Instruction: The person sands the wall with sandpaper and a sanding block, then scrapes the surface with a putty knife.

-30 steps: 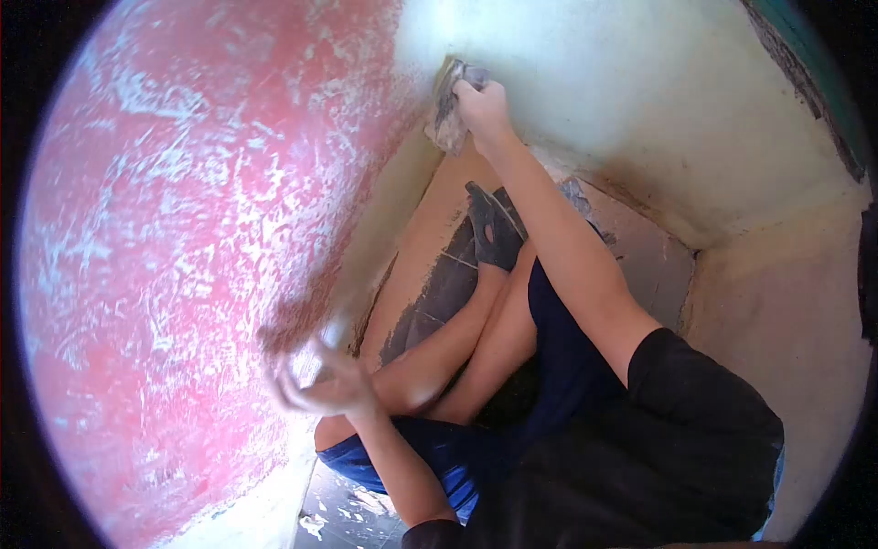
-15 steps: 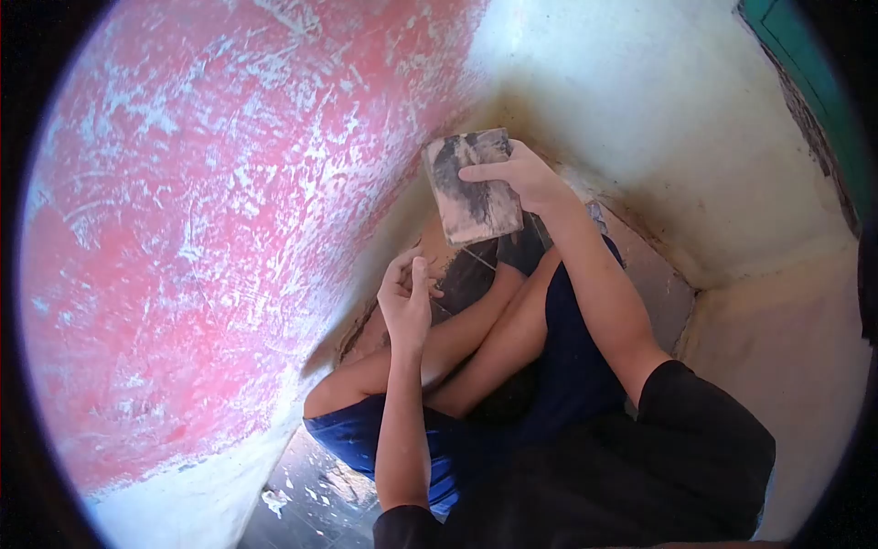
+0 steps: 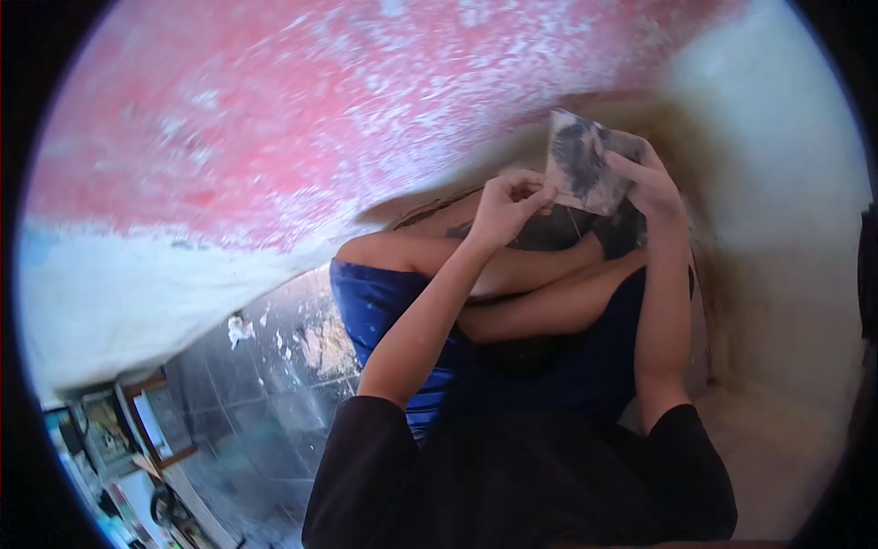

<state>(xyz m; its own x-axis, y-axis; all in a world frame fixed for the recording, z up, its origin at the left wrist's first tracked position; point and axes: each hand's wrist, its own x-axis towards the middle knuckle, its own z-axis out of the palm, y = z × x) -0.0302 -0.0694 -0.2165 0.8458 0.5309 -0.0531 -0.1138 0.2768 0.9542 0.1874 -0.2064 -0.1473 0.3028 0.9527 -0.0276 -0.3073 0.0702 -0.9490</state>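
Note:
A flat rectangular block [image 3: 576,169], pinkish with dusty dark smears on its broad face, is held up over my crossed legs, tilted. My right hand [image 3: 651,183] grips its right side, with the thumb across the face. At the block's lower left corner is my left hand [image 3: 512,206], its fingers curled and thumb and fingertips pressed together. I cannot tell what is between those fingertips.
A wall with scuffed pink and white paint [image 3: 302,119] rises close in front, meeting a pale stained wall [image 3: 777,210] at the right. White debris [image 3: 240,330] lies on the dark tiled floor [image 3: 242,412]. Cluttered shelves [image 3: 119,439] stand at lower left.
The view has swung left, bringing the floor and shelves into sight. My left hand has come up from below to the block's corner, its fingers closing. My right hand still holds the block.

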